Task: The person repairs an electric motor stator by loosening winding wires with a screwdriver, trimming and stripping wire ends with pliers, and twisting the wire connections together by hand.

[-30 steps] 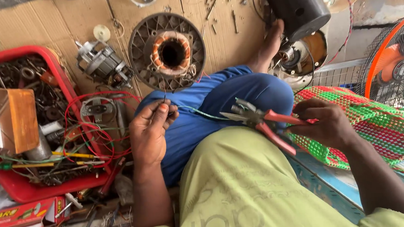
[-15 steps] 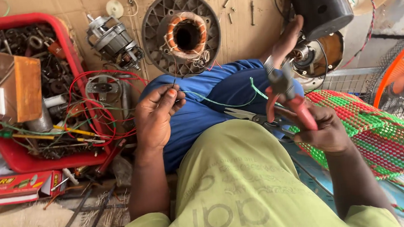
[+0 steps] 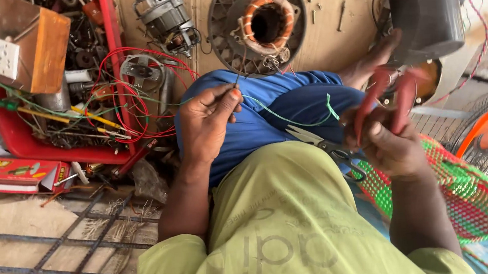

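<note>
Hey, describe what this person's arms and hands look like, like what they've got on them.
Both hands are bare, no gloves: the left hand and the right hand. The forearms are uncovered too. A light green short-sleeved shirt with faint grey print ends above the elbows. No watch, rings or bands are visible.
</note>
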